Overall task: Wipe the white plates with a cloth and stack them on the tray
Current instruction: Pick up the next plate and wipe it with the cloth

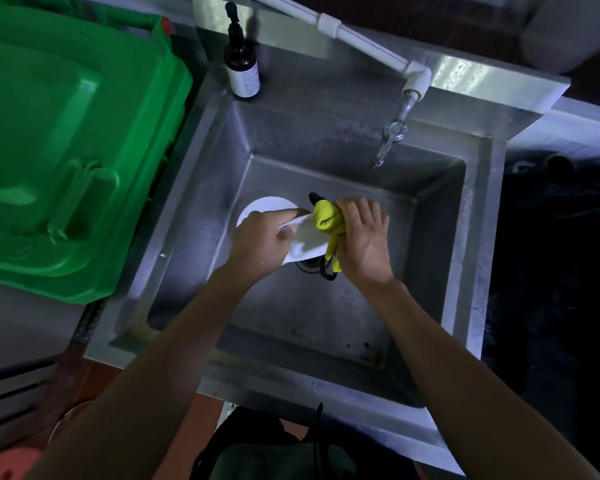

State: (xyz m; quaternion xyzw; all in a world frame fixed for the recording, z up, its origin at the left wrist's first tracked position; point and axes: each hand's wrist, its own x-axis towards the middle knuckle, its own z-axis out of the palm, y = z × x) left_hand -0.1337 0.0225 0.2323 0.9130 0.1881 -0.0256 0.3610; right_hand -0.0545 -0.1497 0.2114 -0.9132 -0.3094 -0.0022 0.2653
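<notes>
Your left hand (260,242) grips a tilted round white plate (307,242) over the steel sink (440,237). Your right hand (362,237) pinches a bunched yellow cloth (326,221) against its right edge.

My left hand (257,242) and right hand (362,237) are bare, with no gloves, rings or watch on them, both forearms run uncovered to the frame's bottom edge, and below them I see dark clothing with a black drawstring hanging down.
</notes>
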